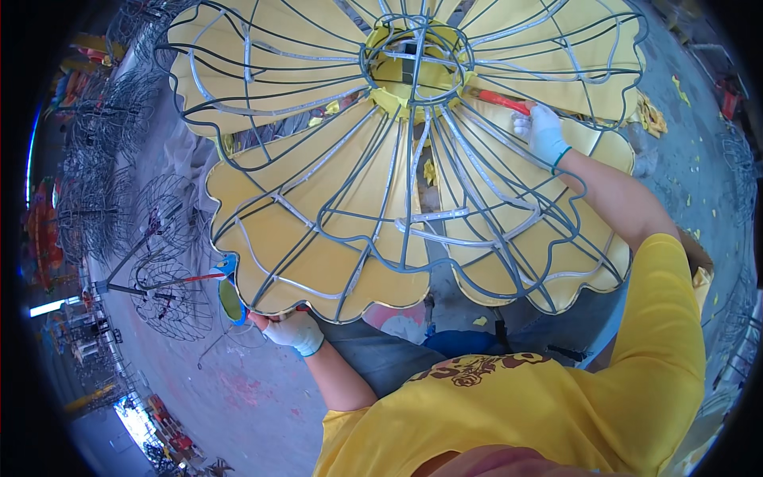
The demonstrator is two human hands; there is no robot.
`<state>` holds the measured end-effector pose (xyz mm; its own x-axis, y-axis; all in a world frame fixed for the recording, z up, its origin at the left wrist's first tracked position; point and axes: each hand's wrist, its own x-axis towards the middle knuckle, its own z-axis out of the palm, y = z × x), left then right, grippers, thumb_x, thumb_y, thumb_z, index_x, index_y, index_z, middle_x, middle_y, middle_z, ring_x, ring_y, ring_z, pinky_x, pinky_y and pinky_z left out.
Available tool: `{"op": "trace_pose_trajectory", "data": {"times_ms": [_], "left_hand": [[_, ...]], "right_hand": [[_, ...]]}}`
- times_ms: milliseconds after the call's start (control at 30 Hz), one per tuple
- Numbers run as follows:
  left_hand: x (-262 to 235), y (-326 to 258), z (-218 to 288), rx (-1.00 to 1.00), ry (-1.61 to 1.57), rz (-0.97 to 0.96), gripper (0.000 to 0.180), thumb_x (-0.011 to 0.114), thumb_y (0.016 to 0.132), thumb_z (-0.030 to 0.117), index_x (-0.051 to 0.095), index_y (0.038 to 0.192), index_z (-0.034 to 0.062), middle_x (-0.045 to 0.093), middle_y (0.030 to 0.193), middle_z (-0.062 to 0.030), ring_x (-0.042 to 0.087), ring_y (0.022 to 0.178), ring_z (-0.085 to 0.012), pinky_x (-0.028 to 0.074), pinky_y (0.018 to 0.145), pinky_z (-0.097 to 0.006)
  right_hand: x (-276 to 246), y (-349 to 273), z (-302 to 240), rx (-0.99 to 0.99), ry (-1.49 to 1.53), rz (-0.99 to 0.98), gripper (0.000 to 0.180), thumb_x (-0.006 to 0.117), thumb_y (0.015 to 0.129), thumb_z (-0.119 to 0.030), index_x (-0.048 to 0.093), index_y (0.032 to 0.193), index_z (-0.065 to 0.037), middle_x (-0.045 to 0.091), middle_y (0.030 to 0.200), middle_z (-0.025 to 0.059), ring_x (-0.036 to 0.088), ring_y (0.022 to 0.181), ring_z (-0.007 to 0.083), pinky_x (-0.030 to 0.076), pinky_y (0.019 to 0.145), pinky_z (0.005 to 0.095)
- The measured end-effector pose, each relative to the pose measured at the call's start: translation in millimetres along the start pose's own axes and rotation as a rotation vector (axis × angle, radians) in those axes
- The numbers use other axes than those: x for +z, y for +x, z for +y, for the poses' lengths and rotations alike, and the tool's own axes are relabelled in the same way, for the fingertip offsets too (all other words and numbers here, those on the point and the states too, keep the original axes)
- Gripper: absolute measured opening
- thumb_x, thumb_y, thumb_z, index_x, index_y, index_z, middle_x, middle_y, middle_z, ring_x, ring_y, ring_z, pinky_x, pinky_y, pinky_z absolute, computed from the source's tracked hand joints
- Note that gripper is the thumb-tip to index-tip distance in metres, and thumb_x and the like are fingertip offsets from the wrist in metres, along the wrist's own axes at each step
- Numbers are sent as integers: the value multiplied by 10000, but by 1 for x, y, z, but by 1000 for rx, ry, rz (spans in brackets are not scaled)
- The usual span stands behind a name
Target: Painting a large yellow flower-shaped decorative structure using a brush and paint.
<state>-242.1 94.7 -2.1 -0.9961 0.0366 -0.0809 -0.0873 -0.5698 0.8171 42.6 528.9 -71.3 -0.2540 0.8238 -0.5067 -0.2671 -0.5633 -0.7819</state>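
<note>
A large flower-shaped wire frame (409,262) spreads before me, its petals covered in yellow fabric (318,278) with wavy edges. Pale strips run along several of its dark wires, and a round wire ring (417,60) forms its centre. My right hand (544,135), in a white glove with a green cuff, is closed around a red-handled tool (502,101) beside that ring; the tool's tip is hidden among wires and fabric. At the near left petal's lower edge, my gloved left hand (294,330) grips the rim, fingers partly under it.
A blue container (230,302) with yellowish contents stands just left of my left hand. Bare wire frames (171,294) lie on the grey floor and pile up at far left. Yellow scraps (652,115) lie at right. Something blue and rounded (465,343) shows below the frame.
</note>
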Motion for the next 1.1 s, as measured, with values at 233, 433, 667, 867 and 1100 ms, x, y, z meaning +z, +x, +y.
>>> {"op": "trace_pose_trajectory", "data": {"times_ms": [233, 433, 667, 867, 1100], "left_hand": [[8, -5, 3, 12, 21, -4, 339, 380, 936, 420, 527, 771, 164, 308, 466, 94, 247, 395, -55, 200, 399, -218], [6, -7, 6, 26, 99, -27, 333, 370, 940, 409, 507, 757, 167, 347, 501, 80, 300, 435, -72, 241, 429, -236], [-3, -6, 7, 29, 111, -219, 325, 368, 941, 404, 464, 729, 177, 396, 560, 68, 353, 485, -84, 266, 466, -252], [2, -8, 9, 49, 111, -114, 365, 367, 945, 399, 379, 648, 188, 343, 534, 58, 318, 471, -84, 232, 458, -254], [-13, 2, 6, 82, 50, -143, 443, 353, 948, 412, 286, 579, 175, 245, 483, 51, 219, 429, -89, 170, 432, -266]], "right_hand": [[15, -4, 17, -76, -116, -18, 147, 444, 906, -135, 507, 989, -32, 594, 747, 106, 527, 531, 128, 453, 457, 241], [15, -16, 20, -46, -202, -72, 150, 444, 899, -145, 511, 993, -49, 595, 753, 93, 519, 522, 117, 447, 456, 238], [5, -18, 7, -51, -289, -89, 191, 505, 890, -203, 543, 1008, -59, 589, 754, 54, 526, 561, 99, 458, 497, 231], [5, -26, -12, -308, -618, -19, 238, 577, 854, -189, 579, 1027, -26, 573, 771, 65, 524, 590, 95, 436, 526, 213], [-10, -20, -9, -728, -1191, -194, 242, 593, 838, -213, 606, 1033, -69, 590, 856, 71, 559, 658, 132, 462, 614, 247]]}}
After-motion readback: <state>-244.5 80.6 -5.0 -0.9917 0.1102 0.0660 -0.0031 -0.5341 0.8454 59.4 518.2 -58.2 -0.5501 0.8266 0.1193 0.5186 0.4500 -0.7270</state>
